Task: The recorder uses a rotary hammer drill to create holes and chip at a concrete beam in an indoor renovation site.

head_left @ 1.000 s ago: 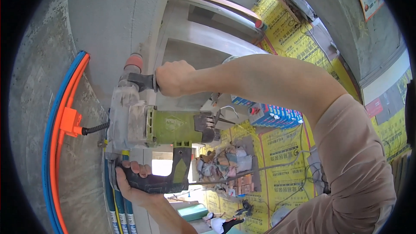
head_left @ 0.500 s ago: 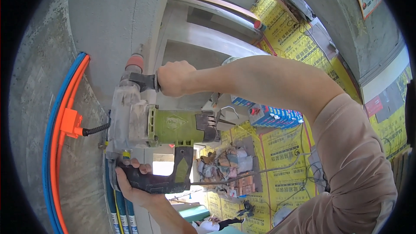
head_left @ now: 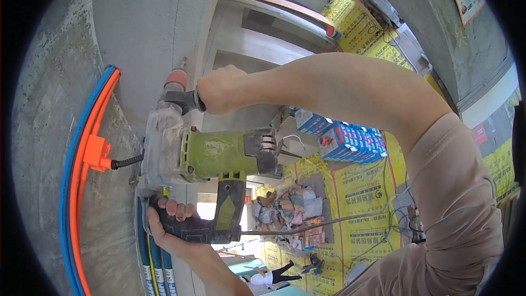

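Note:
A dusty green and grey rotary hammer drill (head_left: 216,153) is held between my two hands. Its red chuck collar (head_left: 176,78) faces a grey concrete surface (head_left: 148,22). A short stretch of bit (head_left: 184,62) meets that surface; how deep its tip sits cannot be seen. My right hand (head_left: 220,90) is closed in a fist round the black side handle (head_left: 186,101), just behind the collar. Lower down, my left hand (head_left: 172,227) wraps the black rear handle (head_left: 200,231) from beneath, fingertips curled over it. The trigger is hidden.
Left of the drill, blue and orange conduits (head_left: 76,181) run along the concrete, with an orange junction box (head_left: 96,152). The power cable (head_left: 312,225) trails right over yellow floor sheeting (head_left: 356,203). Blue boxes (head_left: 353,143), filled sacks (head_left: 293,203) and another person (head_left: 266,278) are beyond.
The whole view has shifted slightly, and the drill stands a little differently in it. Both hands keep their grip. The other person in the background shows more fully.

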Demonstrator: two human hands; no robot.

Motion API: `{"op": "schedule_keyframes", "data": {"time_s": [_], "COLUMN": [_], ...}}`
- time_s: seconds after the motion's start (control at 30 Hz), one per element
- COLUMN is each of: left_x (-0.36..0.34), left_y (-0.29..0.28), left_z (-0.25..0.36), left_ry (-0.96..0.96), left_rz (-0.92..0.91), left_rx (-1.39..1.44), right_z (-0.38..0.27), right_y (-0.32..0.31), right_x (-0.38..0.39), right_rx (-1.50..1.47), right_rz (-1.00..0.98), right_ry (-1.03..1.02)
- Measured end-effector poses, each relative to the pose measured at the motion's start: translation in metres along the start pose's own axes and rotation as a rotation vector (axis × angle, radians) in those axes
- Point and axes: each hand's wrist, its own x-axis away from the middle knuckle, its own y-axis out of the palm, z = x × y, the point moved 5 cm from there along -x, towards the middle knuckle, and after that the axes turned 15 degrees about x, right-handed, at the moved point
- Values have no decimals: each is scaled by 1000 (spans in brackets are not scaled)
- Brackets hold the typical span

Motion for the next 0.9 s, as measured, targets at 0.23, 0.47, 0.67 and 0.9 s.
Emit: {"op": "schedule_keyframes", "data": {"time_s": [0.23,0.47,0.67,0.9], "left_x": [1,2,-8,-5], "left_y": [1,8,4,8], "left_z": [5,5,10,19], "left_ry": [-23,-90,-137,-102], "left_rz": [-44,63,-13,23], "left_rx": [-4,132,158,134], "right_z": [-4,-9,-12,-16], "right_y": [-5,-21,-21,-21], "right_x": [-2,-5,-19,-22], "right_rx": [46,172,244,197], "right_rz": [49,-30,-41,-76], "right_ry": [-45,-93,-88,-90]}}
